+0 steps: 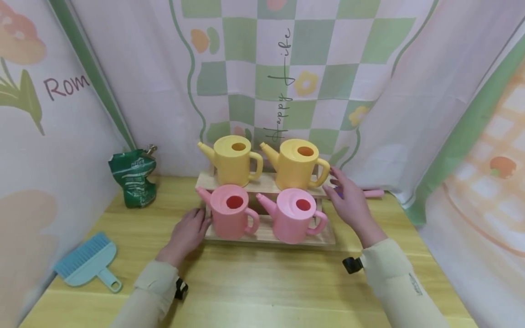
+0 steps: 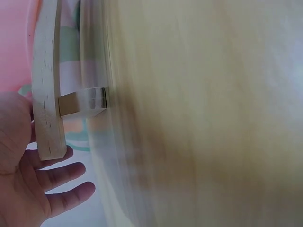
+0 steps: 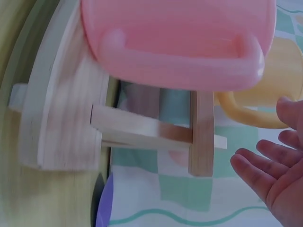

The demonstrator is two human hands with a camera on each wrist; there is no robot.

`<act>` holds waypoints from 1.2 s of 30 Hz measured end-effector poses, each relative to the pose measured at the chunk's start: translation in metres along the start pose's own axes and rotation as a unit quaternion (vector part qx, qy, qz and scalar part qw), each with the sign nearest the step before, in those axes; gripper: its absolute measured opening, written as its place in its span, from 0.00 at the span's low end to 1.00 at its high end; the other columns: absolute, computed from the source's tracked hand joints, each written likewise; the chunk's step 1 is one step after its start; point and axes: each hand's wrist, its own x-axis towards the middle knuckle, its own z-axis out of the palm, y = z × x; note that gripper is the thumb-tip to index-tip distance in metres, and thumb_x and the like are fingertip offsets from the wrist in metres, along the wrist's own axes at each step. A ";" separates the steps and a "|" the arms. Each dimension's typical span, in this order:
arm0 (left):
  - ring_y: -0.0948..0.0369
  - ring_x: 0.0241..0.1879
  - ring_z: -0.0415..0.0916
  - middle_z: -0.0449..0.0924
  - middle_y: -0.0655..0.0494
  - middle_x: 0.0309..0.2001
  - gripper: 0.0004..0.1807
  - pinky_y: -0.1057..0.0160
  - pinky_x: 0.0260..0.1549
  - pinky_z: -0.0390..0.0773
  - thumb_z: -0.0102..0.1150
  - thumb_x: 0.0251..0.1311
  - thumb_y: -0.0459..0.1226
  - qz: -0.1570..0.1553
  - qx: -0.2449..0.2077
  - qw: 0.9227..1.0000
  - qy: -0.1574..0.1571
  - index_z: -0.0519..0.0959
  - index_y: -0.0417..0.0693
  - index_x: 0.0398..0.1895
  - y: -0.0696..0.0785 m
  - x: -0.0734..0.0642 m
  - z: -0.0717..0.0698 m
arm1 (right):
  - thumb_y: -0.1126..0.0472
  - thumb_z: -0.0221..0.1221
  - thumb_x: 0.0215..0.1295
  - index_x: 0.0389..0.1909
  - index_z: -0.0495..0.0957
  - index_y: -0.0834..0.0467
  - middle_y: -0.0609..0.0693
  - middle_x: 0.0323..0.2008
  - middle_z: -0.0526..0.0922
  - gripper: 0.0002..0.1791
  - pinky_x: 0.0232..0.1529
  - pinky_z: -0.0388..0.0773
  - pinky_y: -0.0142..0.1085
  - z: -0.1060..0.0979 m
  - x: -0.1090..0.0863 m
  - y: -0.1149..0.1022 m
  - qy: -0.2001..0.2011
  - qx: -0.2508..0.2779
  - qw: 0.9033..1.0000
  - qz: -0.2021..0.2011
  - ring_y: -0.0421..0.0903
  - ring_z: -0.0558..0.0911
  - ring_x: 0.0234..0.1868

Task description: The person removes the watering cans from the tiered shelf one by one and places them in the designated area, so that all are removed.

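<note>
A two-tier wooden stand point(image 1: 266, 224) holds a yellow watering can point(image 1: 231, 166) and an orange-yellow watering can point(image 1: 293, 171) on its upper board. Below them stand a coral watering can point(image 1: 227, 219) and a pink watering can point(image 1: 289, 223), all spouts pointing left. My left hand point(image 1: 186, 234) holds the left end of the lower board; in the left wrist view its fingers point(image 2: 66, 177) reach past the board's end, thumb hidden. My right hand point(image 1: 350, 200), fingers spread and relaxed, is beside the orange-yellow can's handle and the upper board's right end, holding nothing.
A crumpled green packet point(image 1: 137, 182) with a clip stands at the back left. Nearer lies a light-blue hand brush point(image 1: 88, 262). Behind my right hand, a pink handle point(image 1: 374, 193) and a purple piece point(image 3: 105, 203) show on the table. Printed curtains point(image 1: 279, 77) surround the table.
</note>
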 end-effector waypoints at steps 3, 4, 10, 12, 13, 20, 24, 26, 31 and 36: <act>0.43 0.65 0.63 0.64 0.37 0.67 0.31 0.41 0.61 0.68 0.40 0.75 0.51 0.000 -0.004 1.000 0.000 0.61 0.39 0.71 0.000 0.002 0.001 | 0.60 0.54 0.73 0.74 0.57 0.58 0.64 0.65 0.69 0.31 0.55 0.77 0.52 0.003 0.003 -0.001 0.001 0.022 1.000 0.013 0.64 0.76 0.59; 0.43 0.65 0.63 0.64 0.37 0.67 0.31 0.41 0.61 0.68 0.40 0.75 0.51 -0.001 -0.005 1.000 -0.002 0.61 0.39 0.71 0.000 0.002 0.001 | 0.60 0.54 0.73 0.74 0.58 0.58 0.64 0.65 0.70 0.31 0.55 0.77 0.52 0.004 0.004 -0.001 0.001 0.027 0.999 0.017 0.63 0.76 0.58; 0.44 0.64 0.65 0.64 0.37 0.66 0.30 0.42 0.60 0.70 0.38 0.76 0.50 -0.006 -0.013 1.000 -0.007 0.62 0.40 0.71 0.001 0.002 0.004 | 0.57 0.52 0.74 0.73 0.59 0.56 0.65 0.62 0.73 0.29 0.52 0.79 0.53 0.008 0.007 0.002 0.003 0.037 0.998 0.046 0.64 0.78 0.56; 0.44 0.63 0.66 0.65 0.37 0.65 0.30 0.43 0.59 0.70 0.38 0.76 0.50 -0.007 -0.014 1.000 -0.007 0.61 0.40 0.71 0.002 0.002 0.004 | 0.57 0.52 0.74 0.72 0.60 0.57 0.66 0.60 0.74 0.28 0.52 0.78 0.54 0.009 0.009 0.002 0.007 0.041 0.998 0.048 0.65 0.78 0.56; 0.45 0.63 0.66 0.65 0.38 0.65 0.30 0.43 0.59 0.71 0.37 0.76 0.50 -0.010 -0.015 1.000 -0.007 0.61 0.41 0.71 0.003 0.001 0.004 | 0.58 0.52 0.74 0.72 0.61 0.58 0.66 0.59 0.75 0.28 0.52 0.78 0.53 0.010 0.009 0.002 0.008 0.044 0.998 0.048 0.64 0.78 0.55; 0.45 0.61 0.69 0.66 0.38 0.63 0.29 0.44 0.58 0.73 0.39 0.76 0.49 -0.016 -0.017 1.000 -0.003 0.60 0.41 0.72 0.004 0.001 0.003 | 0.60 0.52 0.74 0.67 0.66 0.62 0.67 0.56 0.77 0.23 0.50 0.80 0.50 0.014 0.018 0.001 0.018 0.072 0.994 0.078 0.61 0.80 0.53; 0.44 0.60 0.70 0.66 0.38 0.64 0.30 0.44 0.57 0.73 0.38 0.76 0.50 -0.025 -0.021 0.999 -0.008 0.60 0.41 0.72 0.004 0.002 0.002 | 0.60 0.53 0.74 0.64 0.68 0.64 0.67 0.54 0.79 0.22 0.46 0.83 0.42 0.017 0.021 0.002 0.031 0.095 0.991 0.089 0.60 0.82 0.50; 0.44 0.60 0.70 0.66 0.38 0.63 0.30 0.44 0.56 0.74 0.38 0.76 0.50 -0.026 -0.024 0.999 -0.007 0.61 0.41 0.71 0.004 0.003 0.002 | 0.60 0.53 0.73 0.63 0.69 0.64 0.66 0.53 0.79 0.21 0.44 0.83 0.38 0.017 0.021 0.003 0.037 0.100 0.990 0.088 0.59 0.83 0.49; 0.44 0.57 0.73 0.68 0.38 0.61 0.28 0.45 0.53 0.76 0.38 0.76 0.49 -0.016 -0.023 1.000 0.005 0.63 0.40 0.69 0.004 0.002 0.002 | 0.61 0.54 0.73 0.61 0.70 0.66 0.67 0.53 0.79 0.20 0.41 0.83 0.33 0.018 0.021 0.005 0.049 0.112 0.989 0.082 0.60 0.83 0.48; 0.43 0.53 0.75 0.69 0.37 0.59 0.26 0.44 0.49 0.79 0.38 0.76 0.48 -0.010 -0.018 1.000 0.017 0.65 0.39 0.67 0.003 0.001 0.004 | 0.60 0.54 0.73 0.58 0.72 0.66 0.66 0.51 0.81 0.19 0.39 0.82 0.28 0.017 0.019 0.007 0.072 0.113 0.988 0.080 0.59 0.84 0.45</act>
